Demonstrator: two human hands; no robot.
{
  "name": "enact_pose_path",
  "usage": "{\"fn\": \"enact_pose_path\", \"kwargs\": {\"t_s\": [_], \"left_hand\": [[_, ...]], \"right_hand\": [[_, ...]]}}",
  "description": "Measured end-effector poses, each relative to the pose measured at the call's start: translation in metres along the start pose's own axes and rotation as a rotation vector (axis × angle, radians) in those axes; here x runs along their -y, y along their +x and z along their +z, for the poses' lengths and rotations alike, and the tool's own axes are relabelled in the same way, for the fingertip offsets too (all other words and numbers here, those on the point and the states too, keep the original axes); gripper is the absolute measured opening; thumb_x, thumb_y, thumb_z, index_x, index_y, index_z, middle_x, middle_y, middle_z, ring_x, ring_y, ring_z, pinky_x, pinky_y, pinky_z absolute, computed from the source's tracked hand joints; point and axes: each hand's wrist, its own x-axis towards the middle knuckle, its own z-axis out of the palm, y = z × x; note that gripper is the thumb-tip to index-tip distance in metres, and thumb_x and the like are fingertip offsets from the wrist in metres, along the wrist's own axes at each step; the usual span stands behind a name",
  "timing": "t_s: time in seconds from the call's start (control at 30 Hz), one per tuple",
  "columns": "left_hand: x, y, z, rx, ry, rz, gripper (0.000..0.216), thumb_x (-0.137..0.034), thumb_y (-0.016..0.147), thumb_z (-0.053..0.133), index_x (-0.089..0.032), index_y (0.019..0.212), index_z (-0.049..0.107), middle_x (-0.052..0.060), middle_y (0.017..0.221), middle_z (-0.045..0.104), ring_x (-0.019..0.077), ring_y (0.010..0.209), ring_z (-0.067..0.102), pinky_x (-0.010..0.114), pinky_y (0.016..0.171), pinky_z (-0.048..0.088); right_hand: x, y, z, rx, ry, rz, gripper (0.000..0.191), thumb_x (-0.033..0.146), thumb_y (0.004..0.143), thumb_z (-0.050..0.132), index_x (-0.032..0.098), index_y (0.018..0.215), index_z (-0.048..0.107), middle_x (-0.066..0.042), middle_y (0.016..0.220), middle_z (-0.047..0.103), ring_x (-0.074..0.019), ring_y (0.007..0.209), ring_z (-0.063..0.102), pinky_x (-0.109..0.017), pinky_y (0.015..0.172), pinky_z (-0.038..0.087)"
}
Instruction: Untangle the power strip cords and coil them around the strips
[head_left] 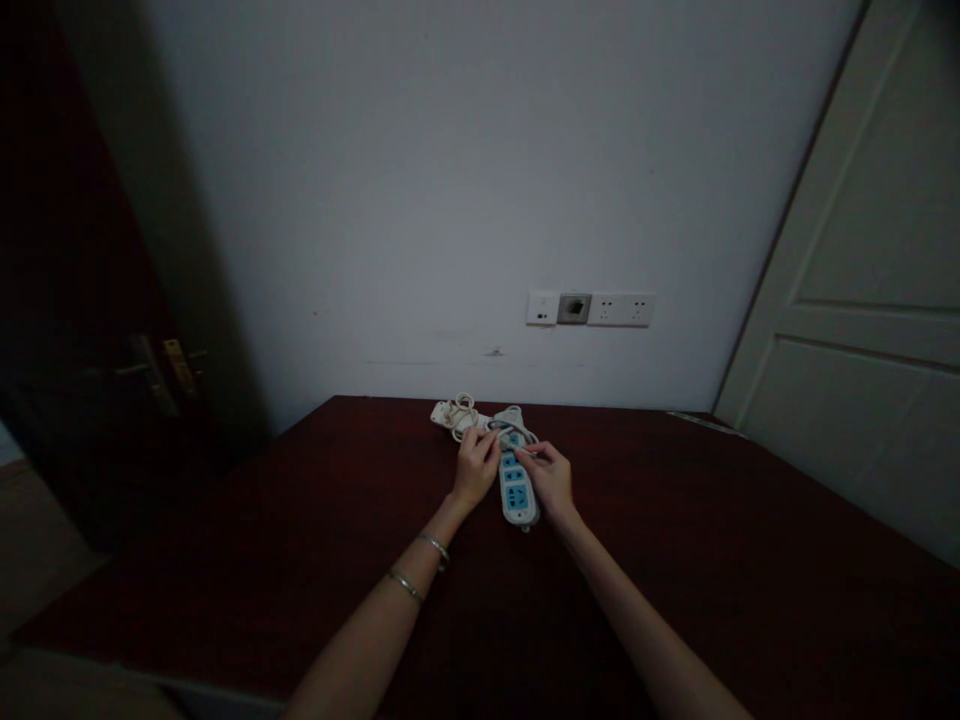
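A white power strip with blue sockets (pixel 517 492) lies lengthwise on the dark red table (pixel 675 560), its white cord (pixel 511 427) looped over its far end. My left hand (pixel 476 466) rests at the strip's left side, fingers curled and pinching the cord. At the strip's right side, my right hand (pixel 551 475) pinches the cord or the strip's upper end with closed fingers. Two bangles sit on my left wrist. A second white plug or strip with a coiled cord (pixel 454 411) lies just beyond, near the table's far edge.
The table stands against a pale wall with a row of wall sockets (pixel 592 308) above its far edge. A dark door with a metal handle (pixel 154 370) is at the left. A white panelled door (pixel 862 330) is at the right.
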Motion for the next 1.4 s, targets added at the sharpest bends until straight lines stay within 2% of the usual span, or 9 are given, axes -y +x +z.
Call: {"fn": "enact_pose_path", "kwargs": {"t_s": [0.17,0.37,0.57,0.77,0.93,1.27,1.4], "left_hand": [[-0.005,0.000,0.005,-0.046,-0.091,-0.084,0.024,-0.023,0.088,0.046,-0.015,0.100,0.065,0.007,0.082,0.054,0.0173,0.081,0.054,0.034,0.073,0.049],[-0.007,-0.003,0.007,-0.039,-0.092,-0.138,0.030,-0.019,0.088,0.044,-0.017,0.114,0.059,0.007,0.084,0.055,0.0176,0.084,0.053,0.034,0.077,0.049],[-0.006,-0.002,0.006,-0.051,-0.091,-0.183,0.032,-0.012,0.087,0.041,-0.017,0.113,0.059,0.007,0.085,0.056,0.0177,0.083,0.055,0.034,0.075,0.049],[-0.008,0.005,0.004,-0.114,-0.204,-0.289,0.031,-0.010,0.084,0.041,-0.014,0.108,0.060,0.010,0.093,0.061,0.0181,0.089,0.058,0.034,0.081,0.048],[-0.012,0.009,0.005,-0.167,-0.337,-0.450,0.028,-0.011,0.080,0.046,-0.014,0.104,0.062,0.011,0.099,0.064,0.0171,0.088,0.059,0.033,0.083,0.047],[-0.013,0.019,0.006,-0.227,-0.713,-0.745,0.018,-0.010,0.068,0.058,-0.015,0.082,0.068,0.007,0.086,0.067,0.0172,0.083,0.060,0.032,0.084,0.045],[-0.009,0.024,0.005,-0.222,-0.773,-0.817,0.016,-0.009,0.063,0.060,-0.015,0.076,0.069,0.005,0.082,0.067,0.0172,0.082,0.060,0.032,0.084,0.045]], "right_hand": [[0.000,0.001,-0.001,-0.005,0.006,0.006,0.044,0.051,0.050,0.075,0.018,0.071,0.056,-0.005,0.058,0.067,-0.0226,0.053,0.064,-0.031,0.048,0.049],[-0.005,0.002,-0.003,-0.001,-0.016,-0.009,0.044,0.051,0.053,0.074,0.017,0.074,0.057,-0.005,0.059,0.066,-0.0221,0.053,0.063,-0.030,0.049,0.049],[-0.004,-0.001,-0.001,0.005,-0.039,-0.035,0.040,0.048,0.055,0.074,0.017,0.074,0.057,-0.004,0.057,0.065,-0.0205,0.052,0.062,-0.028,0.048,0.047],[0.002,-0.003,0.001,0.016,-0.013,-0.028,0.042,0.049,0.053,0.075,0.017,0.073,0.057,-0.005,0.057,0.066,-0.0208,0.051,0.062,-0.027,0.046,0.046],[0.003,-0.002,0.003,-0.006,0.020,0.000,0.047,0.052,0.048,0.076,0.016,0.072,0.057,-0.004,0.055,0.065,-0.0208,0.050,0.062,-0.028,0.046,0.046],[0.005,-0.002,0.002,-0.009,0.074,0.050,0.047,0.049,0.046,0.078,0.016,0.072,0.057,-0.003,0.055,0.065,-0.0204,0.050,0.062,-0.028,0.047,0.046],[0.007,-0.001,0.001,0.007,0.093,0.073,0.046,0.047,0.046,0.079,0.016,0.072,0.056,-0.003,0.054,0.065,-0.0199,0.049,0.061,-0.028,0.046,0.046]]}}
